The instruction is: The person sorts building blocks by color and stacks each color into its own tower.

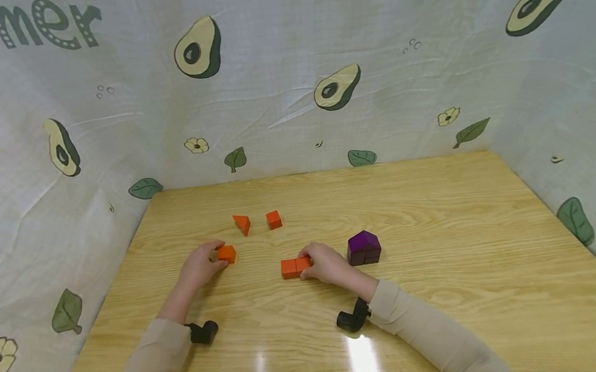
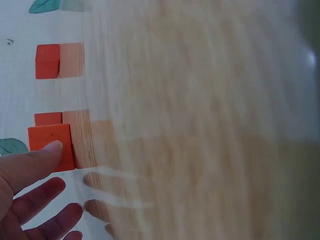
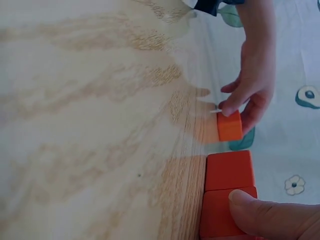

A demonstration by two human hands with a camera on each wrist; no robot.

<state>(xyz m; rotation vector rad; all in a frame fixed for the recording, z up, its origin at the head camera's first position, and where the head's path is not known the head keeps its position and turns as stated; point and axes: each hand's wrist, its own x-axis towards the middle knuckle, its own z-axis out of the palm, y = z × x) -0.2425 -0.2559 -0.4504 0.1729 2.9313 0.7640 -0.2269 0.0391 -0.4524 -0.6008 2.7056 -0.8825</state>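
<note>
At the left of the table in the head view, my left hand (image 1: pixel 202 264) pinches an orange block (image 1: pixel 226 254) between thumb and fingers. The left wrist view has the thumb on the block's (image 2: pixel 50 137) near face, the other fingers spread below. Nearer the middle, two red-orange cubes sit side by side and touching. My right hand (image 1: pixel 328 263) grips the right cube (image 1: pixel 302 264) of this pair from its right side. The left cube (image 1: pixel 288 269) is free of fingers. In the right wrist view, the thumb presses on the gripped cube (image 3: pixel 216 212).
Behind the hands lie an orange triangular block (image 1: pixel 243 224) and a small red-orange cube (image 1: pixel 274 219). Just right of the right hand stands a purple house-shaped stack of blocks (image 1: pixel 364 248). Avocado-print cloth (image 1: pixel 261 44) surrounds the wooden table (image 1: pixel 442 207) at the back and sides.
</note>
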